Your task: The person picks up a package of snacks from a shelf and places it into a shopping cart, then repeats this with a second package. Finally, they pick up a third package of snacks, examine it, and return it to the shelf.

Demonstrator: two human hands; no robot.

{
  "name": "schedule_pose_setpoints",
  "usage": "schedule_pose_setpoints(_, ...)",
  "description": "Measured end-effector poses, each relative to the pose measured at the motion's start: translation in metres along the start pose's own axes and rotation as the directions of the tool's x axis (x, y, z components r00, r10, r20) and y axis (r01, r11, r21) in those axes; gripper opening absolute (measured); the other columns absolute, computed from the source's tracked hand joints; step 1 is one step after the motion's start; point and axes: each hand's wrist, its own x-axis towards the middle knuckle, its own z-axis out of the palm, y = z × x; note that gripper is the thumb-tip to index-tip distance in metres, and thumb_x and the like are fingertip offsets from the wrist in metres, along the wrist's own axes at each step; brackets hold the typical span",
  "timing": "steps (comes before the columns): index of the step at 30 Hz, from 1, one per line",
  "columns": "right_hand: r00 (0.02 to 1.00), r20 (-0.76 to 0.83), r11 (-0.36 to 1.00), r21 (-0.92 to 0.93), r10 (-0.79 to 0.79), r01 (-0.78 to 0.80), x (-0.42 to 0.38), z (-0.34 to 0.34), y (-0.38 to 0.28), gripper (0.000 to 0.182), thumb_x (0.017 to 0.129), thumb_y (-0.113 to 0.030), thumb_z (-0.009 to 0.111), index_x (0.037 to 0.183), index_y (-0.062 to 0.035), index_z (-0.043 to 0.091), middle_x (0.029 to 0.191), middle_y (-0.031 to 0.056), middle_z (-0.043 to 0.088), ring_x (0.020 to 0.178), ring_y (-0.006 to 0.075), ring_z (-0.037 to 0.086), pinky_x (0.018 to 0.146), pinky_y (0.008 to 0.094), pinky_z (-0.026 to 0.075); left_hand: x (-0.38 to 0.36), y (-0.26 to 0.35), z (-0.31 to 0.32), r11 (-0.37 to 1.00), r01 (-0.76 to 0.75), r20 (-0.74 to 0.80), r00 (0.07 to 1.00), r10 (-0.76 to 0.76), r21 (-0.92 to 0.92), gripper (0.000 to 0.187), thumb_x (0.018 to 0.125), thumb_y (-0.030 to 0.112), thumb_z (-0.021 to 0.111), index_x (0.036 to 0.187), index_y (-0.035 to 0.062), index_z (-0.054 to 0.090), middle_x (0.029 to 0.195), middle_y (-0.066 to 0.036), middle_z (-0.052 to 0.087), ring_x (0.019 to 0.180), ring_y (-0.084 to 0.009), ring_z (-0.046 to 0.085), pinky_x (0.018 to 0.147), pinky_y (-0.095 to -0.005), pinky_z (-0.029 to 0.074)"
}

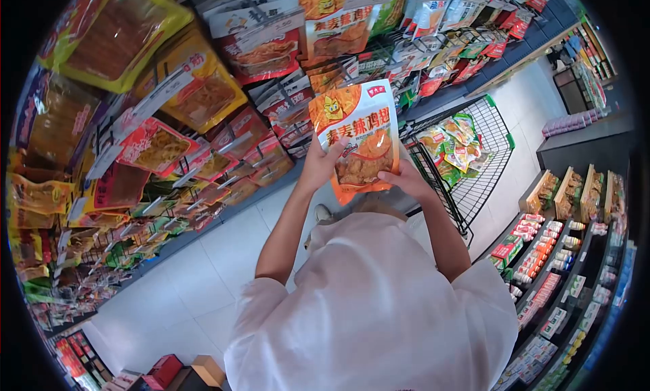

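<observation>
An orange and white snack pouch (359,137) with large Chinese lettering and a picture of browned food is held up in front of my chest. My left hand (323,162) grips its left edge, thumb on the front and the other fingers behind it. Lower on the opposite side, my right hand (409,180) pinches the pouch near its bottom corner, thumb also in front. The fingers behind the pouch are mostly hidden. Just above it, similar orange pouches (333,25) hang on the shelf rack.
A black wire shopping cart (497,162) stands to the right, with several green and yellow snack packets (457,144) inside. Packaged snacks on hooks (193,86) fill the left and top. A curved shelf of bottles (542,255) lies at right, and tiled floor (176,293) shows below left.
</observation>
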Motion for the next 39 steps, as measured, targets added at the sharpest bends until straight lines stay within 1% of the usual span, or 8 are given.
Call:
schedule_pose_setpoints(2,1.000,-0.021,0.999,-0.031,-0.023,0.022,-0.001,0.012,-0.002,0.037,0.089,-0.023,0.071,0.117,-0.0013,0.062,0.106,0.0040,0.069,0.095,0.0106,0.063,0.086,0.0277,0.050,-0.013,0.020,-0.010,0.992,0.120,0.002,0.993,-0.120,0.028,0.065,0.089,0.011,0.070,0.141,0.0022,0.032,0.129,-0.009,0.056,0.116,-0.0168,0.055,0.094,-0.0321,0.048)
schedule_pose_setpoints(5,0.999,0.025,0.992,-0.120,-0.037,0.040,0.004,0.020,0.000,0.037,0.089,-0.024,0.072,0.117,-0.0022,0.062,0.103,0.0034,0.069,0.090,0.0094,0.063,0.080,0.0265,0.051,-0.021,0.000,-0.031,0.997,-0.077,-0.041,0.996,0.076,-0.024,0.088,0.081,0.001,0.076,0.149,0.0063,0.020,0.132,-0.011,0.053,0.121,-0.0191,0.053,0.097,-0.0340,0.049)
schedule_pose_setpoints(9,0.998,0.055,0.976,-0.217,-0.003,0.015,0.012,0.019,0.008,0.038,0.088,-0.026,0.073,0.116,-0.0025,0.063,0.100,0.0027,0.069,0.086,0.0087,0.063,0.073,0.0262,0.051,-0.028,0.012,-0.035,0.978,-0.149,-0.084,0.987,0.138,-0.147,0.112,0.076,-0.011,0.072,0.156,0.0177,-0.001,0.143,-0.012,0.044,0.126,-0.0206,0.049,0.103,-0.0350,0.045)
schedule_pose_setpoints(18,0.996,0.078,0.987,-0.145,-0.051,0.062,0.025,0.010,-0.008,0.039,0.085,-0.024,0.076,0.113,-0.0006,0.064,0.101,0.0057,0.070,0.090,0.0116,0.063,0.081,0.0295,0.051,-0.026,0.017,-0.021,0.977,-0.211,-0.119,0.971,0.205,-0.034,0.099,0.078,-0.014,0.068,0.156,0.0105,0.010,0.145,-0.010,0.043,0.128,-0.0185,0.047,0.107,-0.0327,0.039)
schedule_pose_setpoints(24,0.985,0.097,0.972,-0.171,-0.145,0.160,0.025,-0.005,-0.006,0.041,0.085,-0.026,0.076,0.112,0.0012,0.064,0.103,0.0071,0.070,0.091,0.0127,0.063,0.083,0.0298,0.051,-0.018,0.017,-0.002,0.986,-0.168,-0.139,0.976,0.170,0.024,0.060,0.089,-0.002,0.065,0.142,0.0002,0.037,0.134,-0.008,0.054,0.122,-0.0163,0.051,0.104,-0.0307,0.041)
schedule_pose_setpoints(27,0.987,0.103,0.962,-0.231,-0.127,0.148,0.020,-0.013,-0.009,0.040,0.085,-0.026,0.076,0.112,0.0014,0.063,0.103,0.0073,0.070,0.090,0.0123,0.063,0.082,0.0298,0.051,-0.009,0.015,-0.003,0.992,0.078,-0.213,0.972,-0.098,-0.099,0.041,0.098,0.016,0.057,0.135,0.0010,0.045,0.128,-0.008,0.058,0.116,-0.0154,0.055,0.100,-0.0316,0.045)
schedule_pose_setpoints(33,0.981,0.112,0.979,-0.115,-0.157,0.170,0.025,-0.023,0.010,0.039,0.086,-0.026,0.075,0.109,0.0020,0.063,0.101,0.0067,0.070,0.088,0.0118,0.063,0.080,0.0293,0.051,0.000,0.034,0.027,0.958,0.019,-0.293,0.950,-0.106,-0.285,0.043,0.103,0.032,0.047,0.132,0.0015,0.048,0.127,-0.009,0.058,0.114,-0.0180,0.058,0.097,-0.0350,0.048)
schedule_pose_setpoints(39,0.987,0.105,0.992,-0.020,-0.124,0.126,0.030,-0.032,0.023,0.039,0.086,-0.025,0.075,0.111,0.0024,0.062,0.099,0.0065,0.070,0.088,0.0118,0.063,0.079,0.0291,0.051,0.012,0.030,0.034,0.978,0.013,-0.347,0.934,-0.087,-0.210,0.042,0.103,0.033,0.048,0.131,0.0012,0.049,0.127,-0.010,0.059,0.113,-0.0191,0.059,0.097,-0.0362,0.049)
